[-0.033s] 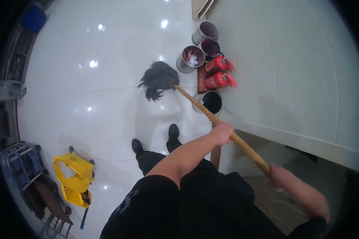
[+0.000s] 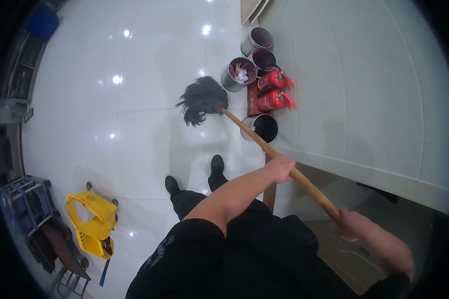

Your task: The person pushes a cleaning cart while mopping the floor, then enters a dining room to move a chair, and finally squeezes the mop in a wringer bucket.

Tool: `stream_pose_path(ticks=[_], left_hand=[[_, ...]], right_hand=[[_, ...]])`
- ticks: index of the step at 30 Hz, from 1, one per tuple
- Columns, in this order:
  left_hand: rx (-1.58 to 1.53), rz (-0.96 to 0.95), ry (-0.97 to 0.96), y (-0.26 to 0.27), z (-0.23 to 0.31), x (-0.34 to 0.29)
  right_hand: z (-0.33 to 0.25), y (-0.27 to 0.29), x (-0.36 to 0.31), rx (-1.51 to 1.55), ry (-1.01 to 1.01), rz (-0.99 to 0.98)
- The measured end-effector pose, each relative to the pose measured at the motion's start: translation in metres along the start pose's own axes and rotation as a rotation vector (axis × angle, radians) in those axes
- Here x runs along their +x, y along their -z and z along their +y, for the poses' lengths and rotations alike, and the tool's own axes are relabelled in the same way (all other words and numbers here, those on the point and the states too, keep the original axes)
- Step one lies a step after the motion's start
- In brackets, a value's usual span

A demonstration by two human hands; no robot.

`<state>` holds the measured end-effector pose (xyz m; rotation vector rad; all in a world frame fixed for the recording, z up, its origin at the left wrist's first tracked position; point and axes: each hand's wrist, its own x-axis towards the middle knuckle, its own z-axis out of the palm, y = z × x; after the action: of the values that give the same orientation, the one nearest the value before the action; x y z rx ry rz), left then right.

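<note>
A string mop [image 2: 203, 101] with a dark grey head rests on the white tiled floor in front of my feet. Its wooden handle [image 2: 312, 190] slants from the mop head toward my lower right. My left hand [image 2: 280, 168] is wrapped round the middle of the handle. Near the upper end, my right hand [image 2: 351, 224] grips the same handle, slightly smeared by motion. Just to the right of the mop head is a metal bin [image 2: 230, 82] holding paper and sticks.
Two more bins [image 2: 254, 46] [image 2: 270, 59] stand beyond it. Red fire extinguishers [image 2: 272, 101] and a dark-lined bin [image 2: 248, 130] line the pale panel [image 2: 344, 99] at right. A yellow mop bucket [image 2: 96, 215] stands lower left, beside a blue-framed folded item [image 2: 27, 202].
The mop head has shifted slightly to the right across the floor. Both my hands have moved a little to the right with the handle.
</note>
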<state>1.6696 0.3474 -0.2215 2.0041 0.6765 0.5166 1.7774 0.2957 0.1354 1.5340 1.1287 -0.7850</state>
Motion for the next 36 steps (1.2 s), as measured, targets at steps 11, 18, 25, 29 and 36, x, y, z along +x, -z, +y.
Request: stream_pose_path(ticks=[11,18,25,29,36], left_hand=[[0.02,-0.33,0.106,0.088,0.013,-0.118],[0.083,-0.209,0.297,0.161,-0.049,-0.28],[0.337,0.289,0.652,0.232,-0.157,-0.458],[0.38,0.305,0.892,0.264,-0.182,-0.501],[0.397,0.308,1.006,0.216,-0.167,-0.454]], right_hand=[[-0.045,-0.023,-0.017,1.151,0.03,-0.938],[-0.199,-0.031,-0.026,1.029,0.114,-0.949],[-0.435,-0.025,0.002,0.391,0.368,-0.428],[-0.498,-0.052,0.058,0.005,0.895,-0.23],[-0.446,-0.058,0.006,-0.148,0.514,0.375]])
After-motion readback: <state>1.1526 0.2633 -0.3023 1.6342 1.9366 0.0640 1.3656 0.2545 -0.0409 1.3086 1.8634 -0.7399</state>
